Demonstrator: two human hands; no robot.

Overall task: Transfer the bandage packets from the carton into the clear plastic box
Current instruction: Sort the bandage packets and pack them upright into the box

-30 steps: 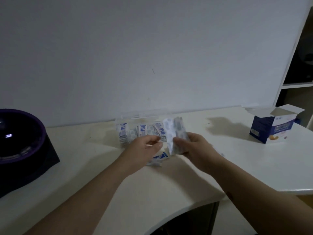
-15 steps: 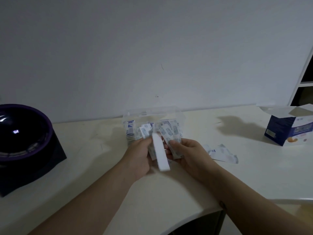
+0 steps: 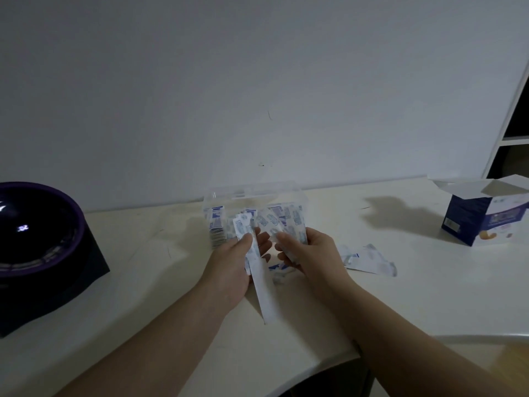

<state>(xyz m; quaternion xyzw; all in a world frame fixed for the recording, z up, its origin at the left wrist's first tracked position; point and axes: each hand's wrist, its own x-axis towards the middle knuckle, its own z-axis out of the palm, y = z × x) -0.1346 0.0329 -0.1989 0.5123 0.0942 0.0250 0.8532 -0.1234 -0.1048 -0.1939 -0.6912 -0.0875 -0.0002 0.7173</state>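
Fingers and thumb of the right hand (image 3: pixel 309 253) are curling round the lower ends of a fan of blue-and-white packets (image 3: pixel 289 224), which is being held just in front of the box (image 3: pixel 252 188). Beside it, the left hand (image 3: pixel 229 267) is pinching a long white strip (image 3: pixel 266 290) between thumb and fingers; the strip is hanging down from the pinch toward the near edge of the table (image 3: pixel 137 282), and whether its lower end is touching the surface cannot be told. Both hands are hovering close together without touching. Clear and open at the top, the box is standing on the table near the wall (image 3: pixel 257 81) and is holding more packets: a stack (image 3: pixel 216 227) is standing upright against its left side, while others are leaning loosely across the middle and right. Some loose packets (image 3: pixel 369 257) are lying flat on the table just right of the right hand. At the far right of the table the carton (image 3: pixel 469 222), blue and white, is standing with its flaps open, well apart from the box. At the left a dark bowl (image 3: pixel 37 230) with a purple rim is sitting on a dark base. Part of a white shelf (image 3: pixel 515 140) is showing at the right edge.
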